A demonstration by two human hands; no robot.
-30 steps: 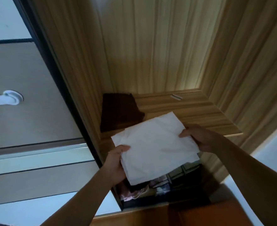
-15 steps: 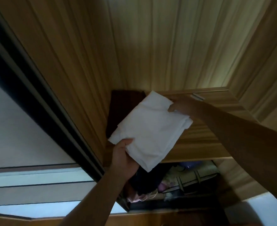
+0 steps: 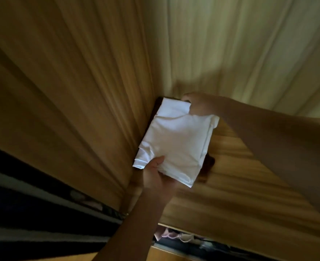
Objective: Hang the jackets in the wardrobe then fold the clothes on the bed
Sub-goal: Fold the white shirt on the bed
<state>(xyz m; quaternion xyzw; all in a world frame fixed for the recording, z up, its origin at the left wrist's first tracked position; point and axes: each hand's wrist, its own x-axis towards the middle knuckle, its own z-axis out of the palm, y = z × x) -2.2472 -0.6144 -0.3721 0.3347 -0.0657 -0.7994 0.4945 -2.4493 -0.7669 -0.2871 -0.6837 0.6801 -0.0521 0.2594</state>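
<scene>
The wooden wardrobe shelf (image 3: 240, 185) holds two things in its far left corner, where the side wall (image 3: 80, 91) meets the pale back panel (image 3: 230, 44); a dark folded garment (image 3: 209, 162) lies there, mostly covered, showing only as a dark strip along the right and near edges; the folded white garment (image 3: 176, 140) sits squarely over it, tight against the side wall, its near corner hanging a little past the dark one; whether its full weight is down cannot be told. Below the shelf's near edge a lower compartment (image 3: 176, 236) shows a dim jumble of pale and pinkish items, too blurred to name.

The left hand (image 3: 155, 176) reaches up from below, forearm rising from the near side; its thumb lies on top of the white garment's near left corner and the fingers are hidden beneath, so it pinches the cloth. The right hand (image 3: 198, 104) comes in from the right, arm stretched across the shelf; its fingers curl over the far right corner and grip it. The two hands are well apart, at opposite ends of the garment.
</scene>
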